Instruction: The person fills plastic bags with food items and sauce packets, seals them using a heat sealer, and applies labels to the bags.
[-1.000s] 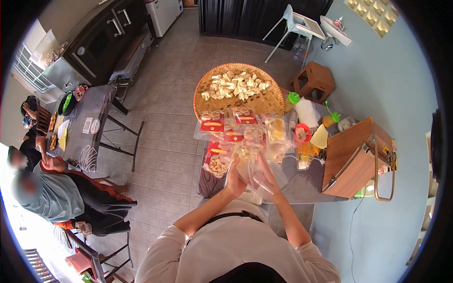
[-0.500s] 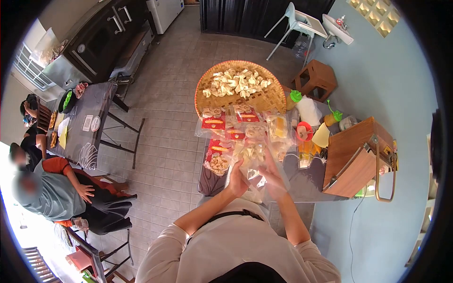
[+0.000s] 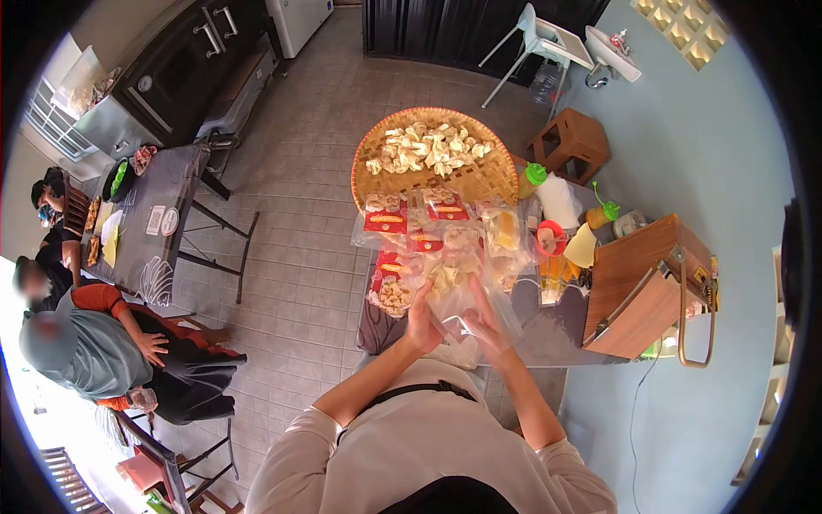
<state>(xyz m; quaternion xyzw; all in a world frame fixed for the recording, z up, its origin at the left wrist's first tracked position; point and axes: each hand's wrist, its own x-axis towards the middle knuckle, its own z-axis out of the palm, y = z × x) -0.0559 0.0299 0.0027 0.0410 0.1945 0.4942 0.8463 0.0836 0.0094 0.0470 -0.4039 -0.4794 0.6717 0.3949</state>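
My left hand (image 3: 423, 324) and my right hand (image 3: 490, 329) hold a clear plastic bag (image 3: 454, 301) between them, one at each side. Pale folded dumplings show through the bag's far part. Just beyond it on the table lie several clear packs with red labels (image 3: 387, 219), some overlapping, with pale food inside. Behind these packs is a round woven bamboo tray (image 3: 377, 178), bearing a heap of pale dumplings (image 3: 437, 147). Glare on the plastic partly hides my fingertips.
Right of the packs stand green-capped bottles (image 3: 533, 177), a red-rimmed cup (image 3: 550, 237) and a wooden box (image 3: 638, 283) with a metal handle. A brown stool (image 3: 569, 146) is by the wall. To the left, people sit near another table (image 3: 158, 236); a dark oven (image 3: 184, 73) stands behind.
My hands have shifted slightly left and away from my body with the bag still held. The packs and the tray's dumplings look the same.
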